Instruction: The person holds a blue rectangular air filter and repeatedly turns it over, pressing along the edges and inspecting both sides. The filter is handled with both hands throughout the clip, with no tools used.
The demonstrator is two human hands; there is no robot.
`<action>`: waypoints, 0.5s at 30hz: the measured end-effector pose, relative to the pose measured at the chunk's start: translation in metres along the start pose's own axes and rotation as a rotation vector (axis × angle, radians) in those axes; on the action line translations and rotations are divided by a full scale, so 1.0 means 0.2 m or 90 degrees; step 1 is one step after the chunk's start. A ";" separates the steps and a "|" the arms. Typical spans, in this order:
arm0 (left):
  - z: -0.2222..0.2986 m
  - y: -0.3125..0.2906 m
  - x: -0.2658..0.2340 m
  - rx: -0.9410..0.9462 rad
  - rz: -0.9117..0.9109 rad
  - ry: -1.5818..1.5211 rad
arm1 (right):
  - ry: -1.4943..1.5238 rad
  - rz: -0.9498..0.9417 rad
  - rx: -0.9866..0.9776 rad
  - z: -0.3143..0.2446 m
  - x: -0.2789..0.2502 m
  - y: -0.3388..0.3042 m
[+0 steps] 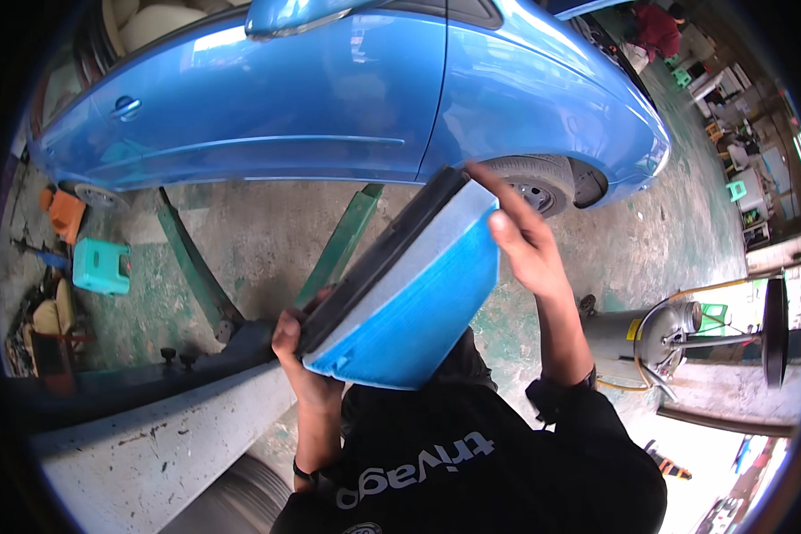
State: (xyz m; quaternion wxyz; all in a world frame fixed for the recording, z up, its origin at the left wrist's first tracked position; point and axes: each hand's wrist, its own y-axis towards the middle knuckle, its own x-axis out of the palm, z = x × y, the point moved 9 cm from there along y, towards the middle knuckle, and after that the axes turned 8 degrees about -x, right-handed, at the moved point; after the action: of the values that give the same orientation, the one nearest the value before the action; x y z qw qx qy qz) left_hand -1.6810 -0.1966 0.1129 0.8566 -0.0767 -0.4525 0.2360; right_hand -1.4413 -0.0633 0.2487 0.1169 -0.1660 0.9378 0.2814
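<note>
Between my two hands a car air filter point(409, 307) is tilted up to the right. Its broad face is bright blue with fine pleat lines, one side is pale grey, and a black band runs along the upper-left edge. My left hand point(304, 347) grips its lower-left corner, the fingers partly hidden behind the black edge. At the upper-right end my right hand point(529, 245) is closed on it, thumb at the blue face and a finger over the top. Beyond the filter stands a blue car point(329, 98), side on.
Green lift arms point(336, 245) reach under the car. A white lift post point(169, 445) lies at lower left. Left stand a teal stool point(102, 266) and an orange object point(62, 214). At right is a grey metal tank point(627, 343) with a yellow hose. A person point(657, 31) is far right.
</note>
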 end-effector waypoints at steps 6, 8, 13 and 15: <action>0.10 -0.06 0.11 -0.026 -0.201 0.074 | 0.101 -0.135 -0.004 0.02 0.09 0.05; 0.14 -0.07 0.10 -0.028 -0.209 0.120 | 0.096 -0.168 0.001 -0.01 0.10 0.06; 0.19 -0.16 0.17 -0.061 -0.277 0.308 | 0.072 -0.062 -0.074 -0.12 0.09 0.06; 0.21 -0.18 0.20 -0.043 -0.287 0.325 | 0.055 -0.052 -0.044 -0.10 0.11 0.05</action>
State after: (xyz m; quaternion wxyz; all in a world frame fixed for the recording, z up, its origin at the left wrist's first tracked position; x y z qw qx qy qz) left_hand -1.6843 -0.2128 0.1795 0.9698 -0.0594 -0.2366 -0.0013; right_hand -1.4685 -0.0722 0.2621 0.0817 -0.2206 0.9240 0.3014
